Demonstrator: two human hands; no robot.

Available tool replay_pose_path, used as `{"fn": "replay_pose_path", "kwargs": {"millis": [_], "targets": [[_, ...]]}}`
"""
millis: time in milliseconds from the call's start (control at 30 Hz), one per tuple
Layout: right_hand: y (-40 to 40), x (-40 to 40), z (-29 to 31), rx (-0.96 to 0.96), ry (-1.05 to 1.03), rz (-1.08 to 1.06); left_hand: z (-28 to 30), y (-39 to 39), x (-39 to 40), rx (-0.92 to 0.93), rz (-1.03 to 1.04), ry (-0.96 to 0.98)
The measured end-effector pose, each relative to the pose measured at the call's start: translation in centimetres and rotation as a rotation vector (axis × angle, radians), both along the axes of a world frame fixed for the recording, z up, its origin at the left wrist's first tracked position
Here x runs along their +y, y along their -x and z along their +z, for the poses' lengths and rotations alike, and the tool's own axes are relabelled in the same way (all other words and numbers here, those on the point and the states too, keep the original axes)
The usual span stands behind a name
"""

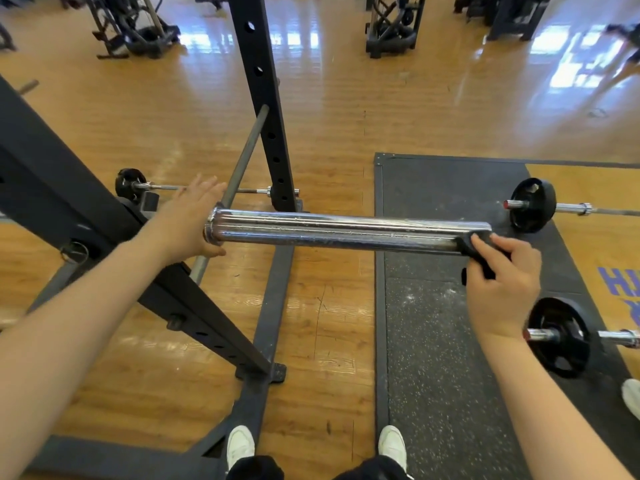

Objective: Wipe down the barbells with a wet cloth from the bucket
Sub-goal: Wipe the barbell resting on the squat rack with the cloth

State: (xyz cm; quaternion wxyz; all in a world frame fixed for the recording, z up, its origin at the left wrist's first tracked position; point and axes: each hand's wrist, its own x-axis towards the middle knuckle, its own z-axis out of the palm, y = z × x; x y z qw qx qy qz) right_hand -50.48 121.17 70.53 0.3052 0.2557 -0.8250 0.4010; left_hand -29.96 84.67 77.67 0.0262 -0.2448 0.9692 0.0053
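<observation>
My right hand point(502, 289), in the right part of the frame, pinches a dark cloth point(479, 252) between thumb and curled fingers and presses it on the outer end of the chrome sleeve point(346, 232) of the barbell. My left hand point(188, 221), in the left middle of the frame, has its fingers straight and spread; it rests against the collar end of the sleeve and, I judge, steadies it. It grips nothing.

To do this step well, I think I should wrap the cloth more around the sleeve, not only on the top, and pull it along the whole length toward the collar while the left hand stops the sleeve from turning. The underside also needs a pass.

The sleeve lies almost horizontal across the centre of the frame. It is shiny, with long bright reflections and small spots along its ridges, maybe water drops or dirt; I cannot tell which. The thin grey shaft point(247, 150) continues from the collar toward the upper left, past the black rack post point(266, 109). More barbells with black plates point(533, 204) lie on the mat point(433, 323) at the right. The bucket is not visible.
</observation>
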Motion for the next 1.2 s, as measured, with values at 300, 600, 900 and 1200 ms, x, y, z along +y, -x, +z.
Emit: {"fn": "replay_pose_path", "kwargs": {"millis": [300, 600, 900, 1200], "targets": [[-0.3, -0.5, -0.2, 0.033, 0.01, 0.036, -3.6, -1.6, 1.6, 0.249, -0.04, 0.273], [-0.4, -0.7, 0.4, 0.044, 0.064, 0.027, 0.0, 0.0, 0.0, 0.031, -0.037, -0.142], [0.1, -0.2, -1.0, 0.054, 0.033, 0.027, -0.9, -1.5, 0.1, 0.063, -0.107, 0.214], [-0.6, -0.1, 0.0, 0.006, 0.054, 0.018, -4.0, -1.7, 1.6, 0.284, -0.013, 0.252]]}}
